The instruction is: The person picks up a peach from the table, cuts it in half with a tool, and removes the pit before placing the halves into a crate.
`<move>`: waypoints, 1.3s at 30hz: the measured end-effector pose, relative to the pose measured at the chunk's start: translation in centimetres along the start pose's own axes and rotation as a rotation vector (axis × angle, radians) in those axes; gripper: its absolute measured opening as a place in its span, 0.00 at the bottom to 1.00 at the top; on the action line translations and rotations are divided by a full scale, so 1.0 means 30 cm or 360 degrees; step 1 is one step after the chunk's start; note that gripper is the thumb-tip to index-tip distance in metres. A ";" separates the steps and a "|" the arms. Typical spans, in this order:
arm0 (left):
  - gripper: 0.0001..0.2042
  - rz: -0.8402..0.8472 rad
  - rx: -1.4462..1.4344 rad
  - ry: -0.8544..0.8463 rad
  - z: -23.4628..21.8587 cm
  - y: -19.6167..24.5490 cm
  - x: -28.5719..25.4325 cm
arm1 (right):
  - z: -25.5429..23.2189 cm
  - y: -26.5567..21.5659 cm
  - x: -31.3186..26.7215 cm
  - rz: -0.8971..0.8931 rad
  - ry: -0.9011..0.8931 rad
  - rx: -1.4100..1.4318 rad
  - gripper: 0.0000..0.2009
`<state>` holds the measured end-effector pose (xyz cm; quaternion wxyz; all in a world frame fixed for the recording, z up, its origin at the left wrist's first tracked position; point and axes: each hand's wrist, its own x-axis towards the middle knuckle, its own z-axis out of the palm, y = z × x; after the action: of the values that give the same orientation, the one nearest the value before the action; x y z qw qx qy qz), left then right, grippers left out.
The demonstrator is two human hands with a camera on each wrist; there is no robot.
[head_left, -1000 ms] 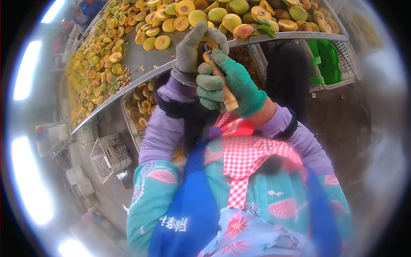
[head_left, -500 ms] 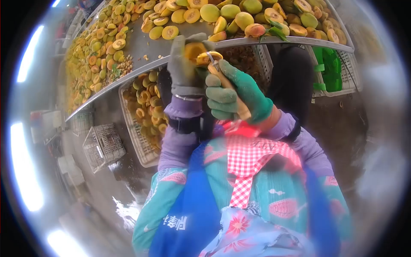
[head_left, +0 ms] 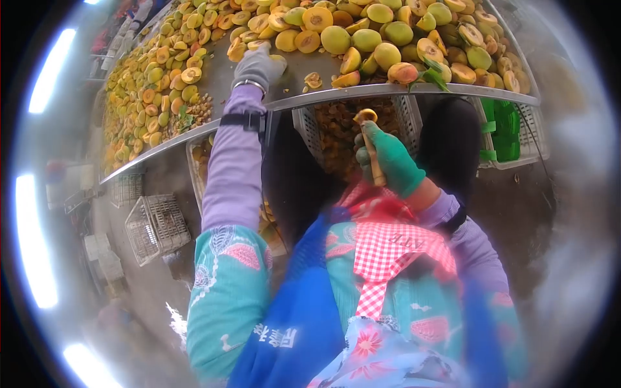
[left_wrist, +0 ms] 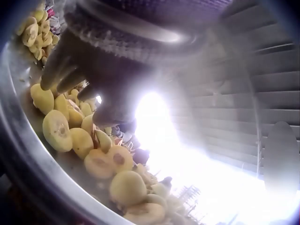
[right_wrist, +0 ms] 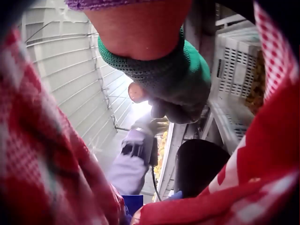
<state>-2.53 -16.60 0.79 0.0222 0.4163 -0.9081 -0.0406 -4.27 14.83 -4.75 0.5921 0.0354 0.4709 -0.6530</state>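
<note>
My left hand point(head_left: 259, 68), in a grey glove, reaches over the metal table among peach halves point(head_left: 307, 42). In the left wrist view its fingers point(left_wrist: 70, 79) point down, fairly straight and spread, with the tips right at the yellow halves point(left_wrist: 57, 130). One greenish half point(head_left: 278, 61) shows beside the hand. My right hand point(head_left: 391, 158), in a green glove, grips a pitting tool point(head_left: 373, 152) by its wooden handle, above a crate between the knees. At the tool's curved metal tip sits a bit of yellow flesh point(head_left: 365, 116). The handle's round end point(right_wrist: 137, 92) shows in the right wrist view.
The metal table rim point(head_left: 310, 100) runs across in front of the body. Whole and halved peaches point(head_left: 401, 32) heap at the right, with green leaves point(head_left: 436, 74). Another heap point(head_left: 155, 97) lies left. Below are a white crate point(head_left: 409, 119) and green plastic point(head_left: 508, 129) on the right.
My left hand has left the tool and moved forward-left over the table; the hollowed peach half it held is no longer seen in it. My right hand has lowered slightly with the tool.
</note>
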 end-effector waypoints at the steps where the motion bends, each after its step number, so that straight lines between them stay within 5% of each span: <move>1: 0.27 0.0120 0.0104 -0.0114 0.063 -0.004 0.063 | 0.024 -0.016 -0.029 -0.0254 0.0016 -0.0238 0.21; 5: 0.24 0.0513 0.0128 -0.0401 0.056 -0.041 0.072 | 0.056 -0.110 0.004 -0.0639 -0.0082 -0.0485 0.21; 8: 0.19 0.0091 -0.1395 -0.0397 0.063 -0.084 -0.041 | 0.001 -0.137 0.074 -0.0026 -0.0031 0.0369 0.21; 11: 0.13 0.0272 -0.2160 -0.0583 0.006 -0.067 -0.233 | -0.013 -0.110 0.004 -0.0219 -0.0232 0.0167 0.20; 17: 0.10 0.0873 -0.1850 -0.0042 0.070 0.182 -0.458 | 0.111 -0.073 -0.030 -0.1122 0.0150 -0.1221 0.23; 20: 0.09 0.0916 -0.1888 0.0116 0.052 0.241 -0.508 | 0.091 -0.039 0.002 -0.1284 0.0287 -0.1340 0.24; 21: 0.08 0.0926 -0.1605 0.0290 0.007 0.254 -0.537 | 0.089 -0.039 0.000 -0.1231 0.0231 -0.1287 0.24; 23: 0.08 0.0619 -0.2595 -0.0178 0.009 0.255 -0.539 | 0.087 -0.052 -0.007 -0.1141 0.0130 -0.1172 0.24; 25: 0.08 0.0430 -0.3032 -0.0420 0.011 0.262 -0.533 | 0.089 -0.054 -0.007 -0.1088 0.0043 -0.1024 0.23; 35: 0.05 0.0229 -0.2985 -0.0127 0.045 0.346 -0.564 | 0.104 -0.029 -0.083 -0.0754 -0.0125 -0.0571 0.21; 39: 0.06 0.0241 -0.2955 -0.0189 0.040 0.364 -0.572 | 0.087 0.010 -0.053 -0.1144 -0.0050 -0.0591 0.18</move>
<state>0.33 3.58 0.48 0.3023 0.1688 -0.5362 -0.7699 -2.22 14.35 -2.52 0.3296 -0.2492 0.5541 -0.7227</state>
